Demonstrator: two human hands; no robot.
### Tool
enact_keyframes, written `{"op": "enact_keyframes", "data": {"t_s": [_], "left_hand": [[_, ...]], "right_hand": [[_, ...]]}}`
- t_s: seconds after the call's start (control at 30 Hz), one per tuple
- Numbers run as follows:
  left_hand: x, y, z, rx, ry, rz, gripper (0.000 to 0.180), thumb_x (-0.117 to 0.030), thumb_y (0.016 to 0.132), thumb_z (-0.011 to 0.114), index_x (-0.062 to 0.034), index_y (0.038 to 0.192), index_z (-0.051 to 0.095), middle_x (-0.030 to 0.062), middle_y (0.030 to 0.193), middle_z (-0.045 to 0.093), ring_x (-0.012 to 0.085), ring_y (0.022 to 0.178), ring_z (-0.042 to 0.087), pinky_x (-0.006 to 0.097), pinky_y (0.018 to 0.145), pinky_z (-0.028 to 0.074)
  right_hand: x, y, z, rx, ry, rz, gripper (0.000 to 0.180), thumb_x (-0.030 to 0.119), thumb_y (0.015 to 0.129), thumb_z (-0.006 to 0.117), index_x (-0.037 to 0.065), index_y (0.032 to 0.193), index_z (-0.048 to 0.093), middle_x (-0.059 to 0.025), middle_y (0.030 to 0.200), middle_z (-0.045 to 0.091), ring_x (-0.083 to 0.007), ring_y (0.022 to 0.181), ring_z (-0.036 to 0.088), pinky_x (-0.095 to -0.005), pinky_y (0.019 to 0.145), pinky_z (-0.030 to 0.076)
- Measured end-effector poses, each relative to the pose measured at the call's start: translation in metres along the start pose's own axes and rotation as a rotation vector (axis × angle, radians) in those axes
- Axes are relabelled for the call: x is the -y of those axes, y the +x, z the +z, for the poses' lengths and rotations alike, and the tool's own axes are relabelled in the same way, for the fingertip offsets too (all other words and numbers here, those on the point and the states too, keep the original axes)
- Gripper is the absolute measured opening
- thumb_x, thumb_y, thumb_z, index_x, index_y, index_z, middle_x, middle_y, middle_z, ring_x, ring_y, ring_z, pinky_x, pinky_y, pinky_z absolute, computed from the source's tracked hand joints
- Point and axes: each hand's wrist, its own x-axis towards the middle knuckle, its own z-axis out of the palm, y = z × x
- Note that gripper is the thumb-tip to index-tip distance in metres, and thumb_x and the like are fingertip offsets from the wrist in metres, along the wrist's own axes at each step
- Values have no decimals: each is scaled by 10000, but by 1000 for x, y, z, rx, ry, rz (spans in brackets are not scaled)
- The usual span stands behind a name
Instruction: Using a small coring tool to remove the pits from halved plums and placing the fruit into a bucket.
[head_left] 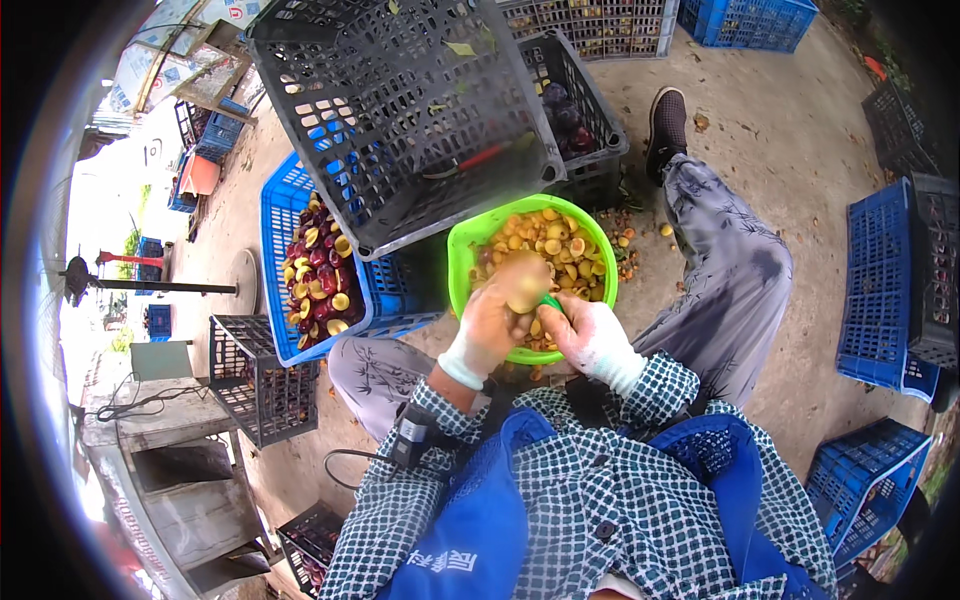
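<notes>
Over a lime-green basin between my knees, my left hand is closed on a pale yellow fruit, partly smeared by motion. My right hand grips a knife by its green handle, right beside the fruit; the blade cannot be made out. White cuffs show at both wrists. Small yellow-orange fruit pieces fill much of the basin. To the left, a blue crate holds cut plums with dark red skins and yellow flesh.
A large black crate leans over the blue one, with a red-handled knife inside. Behind it, another black crate contains dark whole plums. Blue crates stand at the right. Fruit scraps litter the floor beside the basin.
</notes>
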Motion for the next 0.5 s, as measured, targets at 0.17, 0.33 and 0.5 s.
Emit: {"op": "enact_keyframes", "data": {"t_s": [0.17, 0.33, 0.5], "left_hand": [[14, 12, -10, 58, -428, 10, 355, -373, 1069, 484, -67, 1209, 598, 149, 1172, 672, 281, 1069, 666, 407, 941, 547], [40, 20, -15, -68, -296, 156, 401, -429, 1038, 545, -50, 1169, 566, 119, 1043, 649, 224, 974, 636, 376, 912, 529], [36, 20, -2, -124, -327, 143, 455, -496, 1028, 530, -58, 1141, 582, 79, 978, 631, 200, 916, 618, 354, 865, 535]], "right_hand": [[-13, 0, 6, 5, -105, -20, 408, 427, 960, 577, 51, 1079, 682, -211, 749, 693, -397, 740, 701, -498, 705, 553], [-12, 0, 10, 6, -86, -36, 410, 418, 960, 575, 51, 1110, 675, -212, 756, 694, -401, 739, 699, -500, 711, 553], [-8, -1, 9, 21, -29, -48, 377, 376, 975, 566, 40, 1104, 680, -221, 799, 701, -356, 719, 710, -464, 685, 559]]}}
